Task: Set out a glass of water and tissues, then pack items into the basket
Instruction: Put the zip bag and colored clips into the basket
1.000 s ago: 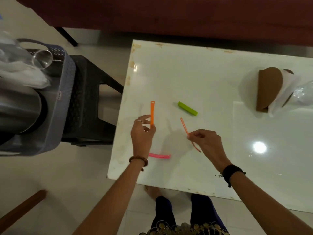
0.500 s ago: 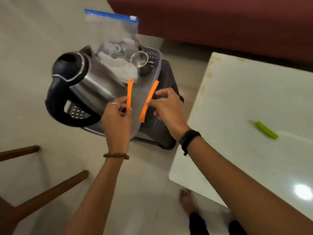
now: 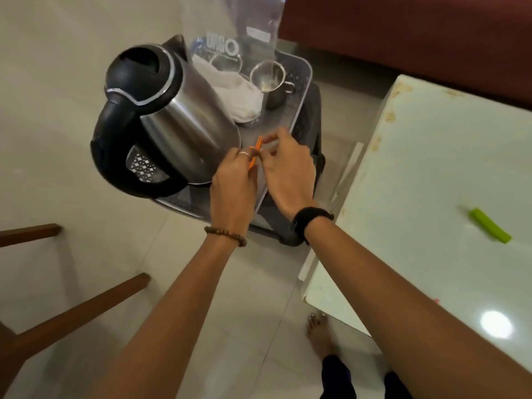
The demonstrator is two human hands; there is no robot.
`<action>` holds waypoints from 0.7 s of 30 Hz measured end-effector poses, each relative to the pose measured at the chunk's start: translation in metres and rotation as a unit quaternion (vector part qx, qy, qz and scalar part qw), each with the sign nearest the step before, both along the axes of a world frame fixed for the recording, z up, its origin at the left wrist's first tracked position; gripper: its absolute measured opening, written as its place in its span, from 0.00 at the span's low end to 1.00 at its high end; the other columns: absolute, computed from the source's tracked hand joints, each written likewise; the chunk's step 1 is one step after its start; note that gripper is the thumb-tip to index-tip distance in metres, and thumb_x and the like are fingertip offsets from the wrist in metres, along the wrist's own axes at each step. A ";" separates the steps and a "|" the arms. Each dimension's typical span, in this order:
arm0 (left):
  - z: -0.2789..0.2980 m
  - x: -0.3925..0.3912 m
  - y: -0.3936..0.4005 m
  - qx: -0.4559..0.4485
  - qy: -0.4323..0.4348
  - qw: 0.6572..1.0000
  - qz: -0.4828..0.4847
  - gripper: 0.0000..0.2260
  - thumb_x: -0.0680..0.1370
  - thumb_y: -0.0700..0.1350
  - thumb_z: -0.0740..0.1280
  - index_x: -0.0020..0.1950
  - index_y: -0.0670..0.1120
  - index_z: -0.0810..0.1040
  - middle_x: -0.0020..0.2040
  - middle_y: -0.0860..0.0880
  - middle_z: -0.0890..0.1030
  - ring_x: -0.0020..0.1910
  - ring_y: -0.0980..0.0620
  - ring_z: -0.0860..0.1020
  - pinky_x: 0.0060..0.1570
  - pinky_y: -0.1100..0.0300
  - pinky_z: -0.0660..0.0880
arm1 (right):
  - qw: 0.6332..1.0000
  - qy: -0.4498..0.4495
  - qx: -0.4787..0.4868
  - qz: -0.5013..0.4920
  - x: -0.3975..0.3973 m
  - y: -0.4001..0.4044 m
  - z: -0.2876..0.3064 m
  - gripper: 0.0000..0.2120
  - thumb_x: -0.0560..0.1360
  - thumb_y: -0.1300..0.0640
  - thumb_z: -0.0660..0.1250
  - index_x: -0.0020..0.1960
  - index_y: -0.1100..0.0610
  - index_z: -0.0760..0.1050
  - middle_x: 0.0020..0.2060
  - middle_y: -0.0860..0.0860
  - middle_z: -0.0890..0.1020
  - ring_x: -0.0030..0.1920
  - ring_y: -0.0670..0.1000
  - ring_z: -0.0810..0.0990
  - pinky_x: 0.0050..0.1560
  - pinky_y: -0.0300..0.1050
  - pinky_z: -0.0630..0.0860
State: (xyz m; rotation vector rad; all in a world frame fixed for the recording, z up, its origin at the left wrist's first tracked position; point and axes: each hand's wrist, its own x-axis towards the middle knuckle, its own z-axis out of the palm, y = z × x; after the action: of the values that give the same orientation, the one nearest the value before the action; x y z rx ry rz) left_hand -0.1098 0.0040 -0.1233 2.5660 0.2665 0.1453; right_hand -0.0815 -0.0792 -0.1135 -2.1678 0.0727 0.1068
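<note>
A grey plastic basket [image 3: 305, 82] stands on a dark stool [image 3: 312, 131] left of the white table [image 3: 426, 156]. It holds a steel kettle [image 3: 178, 119] with a black handle, a small steel cup [image 3: 269, 79], white tissues [image 3: 239, 93] and a clear zip bag [image 3: 230, 24]. Both hands hover together over the basket's near right part. My left hand [image 3: 234, 180] pinches an orange clip stick [image 3: 254, 155]. My right hand [image 3: 288, 171] touches it from the right, fingers curled on the orange sticks' upper end; the second stick is mostly hidden. A green clip stick [image 3: 490, 226] lies on the table.
Brown wooden chair legs [image 3: 72, 312] cross the tiled floor at lower left. A dark red sofa [image 3: 403, 38] runs behind the table. My bare foot [image 3: 319, 332] stands by the table's near corner. The kettle fills most of the basket's left side.
Both hands lifted the orange sticks off the table and swung left to the basket. They have since come together and dropped lower beside the kettle.
</note>
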 end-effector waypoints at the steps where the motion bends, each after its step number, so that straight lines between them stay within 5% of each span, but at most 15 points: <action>1: 0.002 -0.005 -0.011 -0.009 -0.017 1.000 -0.012 0.09 0.78 0.42 0.63 0.55 0.40 0.77 0.54 0.41 0.79 0.50 0.43 0.78 0.48 0.51 0.76 | 1.000 -0.010 0.020 -0.011 -0.005 -0.012 0.000 0.05 0.76 0.58 0.62 0.51 0.56 0.74 0.43 0.52 0.84 0.44 0.55 0.81 0.43 0.55 0.78; 4: 0.002 -0.027 -0.055 -0.057 -0.050 0.996 -0.052 0.04 0.76 0.38 0.66 0.49 0.39 0.79 0.49 0.41 0.81 0.47 0.45 0.80 0.45 0.62 0.73 | 0.998 -0.016 0.044 -0.044 -0.023 -0.060 -0.004 0.03 0.76 0.58 0.64 0.48 0.55 0.75 0.42 0.49 0.83 0.42 0.49 0.81 0.43 0.44 0.78; 7: -0.009 -0.050 -0.108 -0.117 -0.018 0.986 -0.113 0.04 0.74 0.36 0.67 0.47 0.38 0.80 0.44 0.42 0.81 0.43 0.47 0.80 0.46 0.61 0.74 | 0.998 0.007 0.007 -0.070 -0.043 -0.126 -0.018 0.01 0.75 0.57 0.65 0.47 0.52 0.75 0.40 0.44 0.81 0.39 0.43 0.78 0.38 0.30 0.71; 10: -0.026 -0.071 -0.159 -0.166 0.072 0.957 -0.226 0.06 0.75 0.39 0.68 0.50 0.40 0.80 0.49 0.44 0.81 0.50 0.47 0.80 0.52 0.56 0.77 | 0.989 0.056 -0.088 -0.105 -0.059 -0.210 -0.034 0.02 0.75 0.56 0.65 0.47 0.51 0.76 0.42 0.45 0.83 0.35 0.46 0.75 0.36 0.39 0.67; 14: -0.058 -0.099 -0.203 -0.038 0.184 0.891 -0.413 0.21 0.72 0.54 0.69 0.63 0.49 0.74 0.62 0.50 0.74 0.60 0.52 0.73 0.56 0.56 0.74 | 0.969 0.113 -0.182 -0.119 -0.068 -0.300 -0.054 0.07 0.75 0.57 0.64 0.52 0.54 0.76 0.50 0.50 0.82 0.42 0.52 0.77 0.42 0.44 0.69; 17: -0.081 -0.113 -0.220 0.044 0.234 0.849 -0.472 0.25 0.73 0.50 0.69 0.68 0.50 0.69 0.64 0.49 0.70 0.62 0.50 0.70 0.60 0.55 0.70 | 0.951 0.155 -0.256 -0.083 -0.067 -0.335 -0.071 0.14 0.76 0.57 0.65 0.61 0.57 0.72 0.58 0.56 0.75 0.51 0.58 0.77 0.45 0.46 0.68; 21: -0.097 -0.119 -0.227 0.098 0.171 0.863 -0.465 0.15 0.79 0.40 0.59 0.65 0.47 0.72 0.57 0.48 0.75 0.55 0.49 0.74 0.54 0.57 0.69 | 0.943 0.192 -0.261 -0.081 -0.069 -0.350 -0.085 0.17 0.75 0.58 0.65 0.63 0.58 0.71 0.58 0.57 0.73 0.53 0.60 0.77 0.47 0.48 0.69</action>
State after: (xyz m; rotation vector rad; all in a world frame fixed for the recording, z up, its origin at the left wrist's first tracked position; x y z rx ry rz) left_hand -0.2288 -0.2226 -0.2203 2.5996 -0.9092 -0.6730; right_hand -0.1502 -0.4295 -0.1984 -2.6269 0.5591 0.4598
